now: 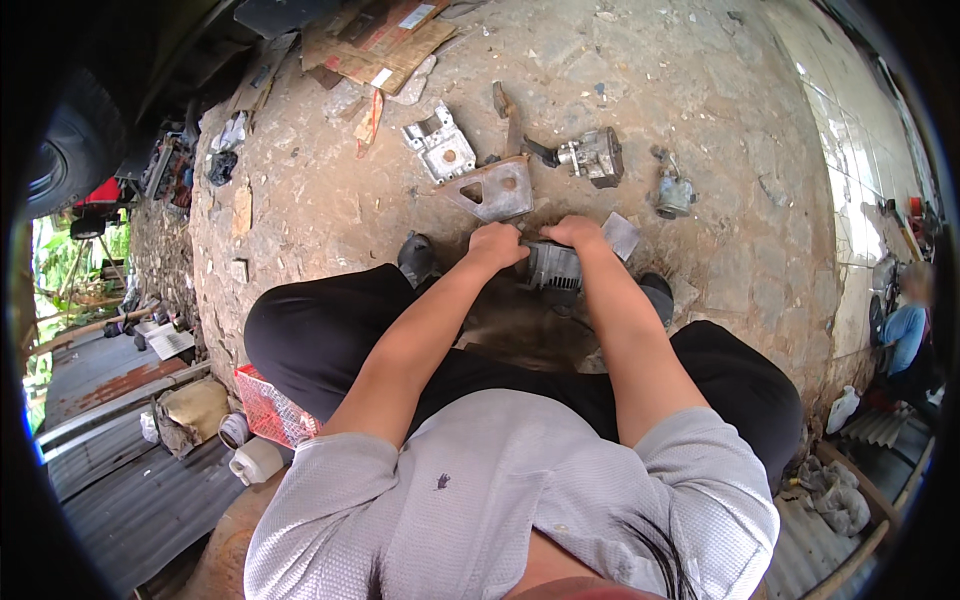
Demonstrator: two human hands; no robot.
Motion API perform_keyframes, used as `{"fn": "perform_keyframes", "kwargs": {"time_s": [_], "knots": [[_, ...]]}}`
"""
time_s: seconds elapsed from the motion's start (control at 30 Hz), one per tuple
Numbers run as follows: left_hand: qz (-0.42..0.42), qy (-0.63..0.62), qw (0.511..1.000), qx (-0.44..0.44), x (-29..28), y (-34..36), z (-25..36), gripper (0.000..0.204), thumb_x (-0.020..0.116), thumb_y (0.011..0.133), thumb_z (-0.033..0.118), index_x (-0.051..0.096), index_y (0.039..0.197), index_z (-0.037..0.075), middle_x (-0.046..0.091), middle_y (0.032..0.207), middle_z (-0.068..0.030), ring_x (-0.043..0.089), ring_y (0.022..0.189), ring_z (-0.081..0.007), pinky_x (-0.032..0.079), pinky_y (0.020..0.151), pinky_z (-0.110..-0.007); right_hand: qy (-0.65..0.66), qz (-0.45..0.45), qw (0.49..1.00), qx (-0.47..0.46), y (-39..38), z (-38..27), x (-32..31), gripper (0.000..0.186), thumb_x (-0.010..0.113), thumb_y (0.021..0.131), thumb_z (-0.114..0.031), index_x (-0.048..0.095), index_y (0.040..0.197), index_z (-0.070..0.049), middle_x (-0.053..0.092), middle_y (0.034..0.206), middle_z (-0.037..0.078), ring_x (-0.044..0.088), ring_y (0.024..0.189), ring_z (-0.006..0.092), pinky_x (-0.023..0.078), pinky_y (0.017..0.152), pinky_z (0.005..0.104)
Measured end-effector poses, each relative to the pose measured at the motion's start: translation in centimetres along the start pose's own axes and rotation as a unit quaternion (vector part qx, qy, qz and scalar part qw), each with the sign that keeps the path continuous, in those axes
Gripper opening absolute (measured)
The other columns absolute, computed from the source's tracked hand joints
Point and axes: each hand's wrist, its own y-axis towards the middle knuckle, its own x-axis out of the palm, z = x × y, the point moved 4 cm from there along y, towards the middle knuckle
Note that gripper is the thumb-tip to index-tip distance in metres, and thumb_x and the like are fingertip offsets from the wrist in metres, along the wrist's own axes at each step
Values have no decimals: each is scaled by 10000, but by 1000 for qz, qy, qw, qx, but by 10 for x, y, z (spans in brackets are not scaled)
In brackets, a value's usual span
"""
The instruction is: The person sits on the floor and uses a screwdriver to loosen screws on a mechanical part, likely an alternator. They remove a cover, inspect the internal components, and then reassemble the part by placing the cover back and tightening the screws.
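resting right hand (580, 232) on finned metal housing (556, 268)
left hand (496, 243) is lying alongside, both hands' fingers curled, grips unclear; work is looking unfinished, a casting (438, 143) sitting separate

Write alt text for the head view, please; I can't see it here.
A person's right hand is on a ribbed metal part, with the left hand close by its left side. Beyond them, a flat bracket and a silver casing lie on a rough floor.
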Motion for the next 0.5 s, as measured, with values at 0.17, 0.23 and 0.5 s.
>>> {"fn": "perform_keyframes", "kwargs": {"time_s": [0.17,0.23,0.5], "knots": [[24,9,1000,-6,4,-20,-12,512,699,872,445,740,1331,221,760,1241,-111,706,1184,-323,558,1029,-459,30,29,998,-38,-20,4,0,922,702,746,-744,719,1322,-24,659,1424,210,654,1298,356,531,1066,453],[30,27,999,11,-2,-25,-15,528,702,868,435,721,1353,228,767,1217,-98,709,1171,-324,562,1014,-461,35,79,995,-58,-30,1,-6,939,704,728,-750,724,1296,-3,690,1350,243,667,1264,379,536,1048,460],[77,86,993,-36,-26,-59,-25,1108,776,853,422,141,1688,64,754,1155,-215,733,1078,-366,577,964,-466,21,190,974,-125,-99,-42,-49,848,784,695,-651,689,1280,-45,748,1231,205,712,1175,355,574,985,469]]}}
